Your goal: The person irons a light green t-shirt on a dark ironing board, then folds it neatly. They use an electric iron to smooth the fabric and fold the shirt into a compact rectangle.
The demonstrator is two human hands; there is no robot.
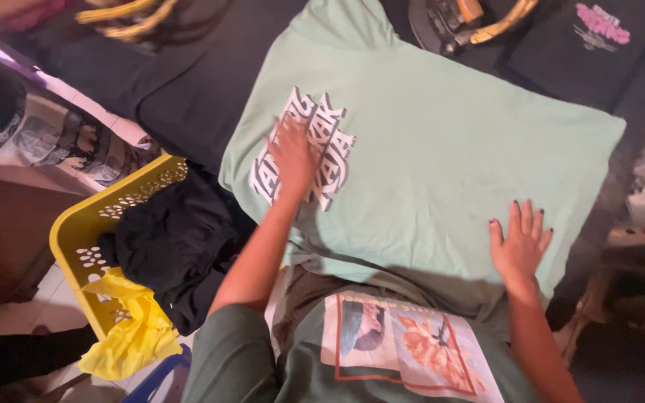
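Both spread: left hand [293, 158] mid-shirt [442, 134], right hand [520, 242] near its hem edge.

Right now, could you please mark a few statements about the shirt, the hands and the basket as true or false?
1. Both hands lie flat on the mint-green T-shirt. True: left hand on the print, right hand near the hem.
2. The T-shirt is plain. False: it bears a white and dark graphic.
3. The yellow basket holds dark clothing. True.
4. The right hand grips an iron. False: it is open and presses the fabric.
5. The basket is beside the right hand. False: it is beside the left arm.
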